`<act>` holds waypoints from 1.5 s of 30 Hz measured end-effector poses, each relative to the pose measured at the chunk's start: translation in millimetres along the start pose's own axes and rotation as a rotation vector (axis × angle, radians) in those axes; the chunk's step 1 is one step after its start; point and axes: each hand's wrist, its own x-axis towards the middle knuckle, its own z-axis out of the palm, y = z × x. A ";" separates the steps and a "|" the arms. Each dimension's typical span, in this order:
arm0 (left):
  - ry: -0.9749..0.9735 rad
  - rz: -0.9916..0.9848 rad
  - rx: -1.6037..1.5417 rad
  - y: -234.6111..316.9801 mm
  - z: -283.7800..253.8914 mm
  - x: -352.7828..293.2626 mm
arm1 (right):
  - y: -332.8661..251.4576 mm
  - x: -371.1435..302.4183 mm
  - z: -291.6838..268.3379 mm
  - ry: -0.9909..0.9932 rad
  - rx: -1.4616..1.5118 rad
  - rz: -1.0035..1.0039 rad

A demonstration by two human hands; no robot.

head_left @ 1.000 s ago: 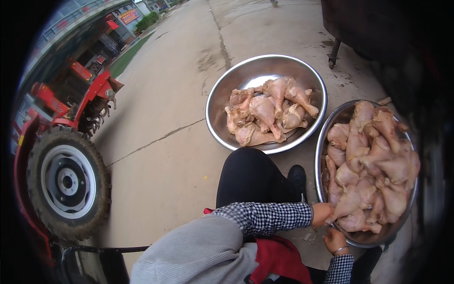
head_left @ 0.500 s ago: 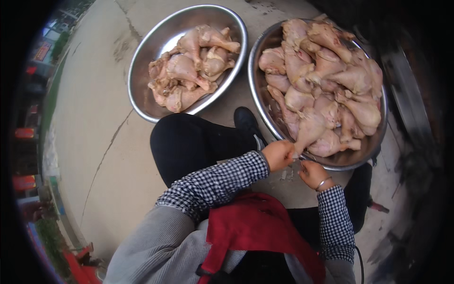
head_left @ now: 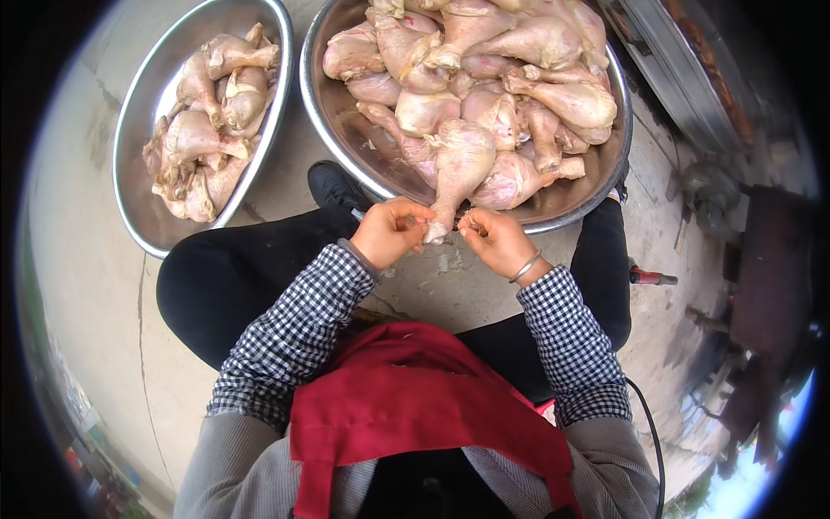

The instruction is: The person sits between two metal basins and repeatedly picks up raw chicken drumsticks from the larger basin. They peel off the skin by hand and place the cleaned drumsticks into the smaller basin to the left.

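A pale raw chicken leg (head_left: 462, 160) rests over the near rim of the large steel basin (head_left: 316, 108), its thin bone end (head_left: 437, 230) hanging outside. My left hand (head_left: 386, 233) is closed, its thumb and fingers at the left side of that bone end. Just right of the same end, my right hand (head_left: 501, 244) is closed in a pinch; whatever lies between its fingertips is too small to make out. Several more raw chicken legs (head_left: 566, 102) are heaped in this basin behind my hands.
To the left stands a second steel basin (head_left: 121, 143) with a smaller pile of chicken legs (head_left: 194, 134). My bent legs flank the near side of the large basin. A red-handled tool (head_left: 653, 277) lies on the concrete at right, and a dark cable (head_left: 654, 424) runs beside my right arm.
The view has swung to the right, so both basins appear further left. My hands have moved slightly apart, and the chicken leg's bone end now shows between them.
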 end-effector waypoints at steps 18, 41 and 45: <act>-0.039 0.178 0.230 -2.6 -5.1 5.3 | 7.5 -2.5 -0.6 -0.015 -0.205 -0.072; -0.051 0.024 -0.029 -4.2 -10.3 7.7 | 9.8 -5.8 -1.8 -0.072 -0.266 -0.072; -0.077 0.156 0.164 6.2 -7.0 10.0 | 10.0 -5.1 -2.4 -0.061 -0.267 -0.071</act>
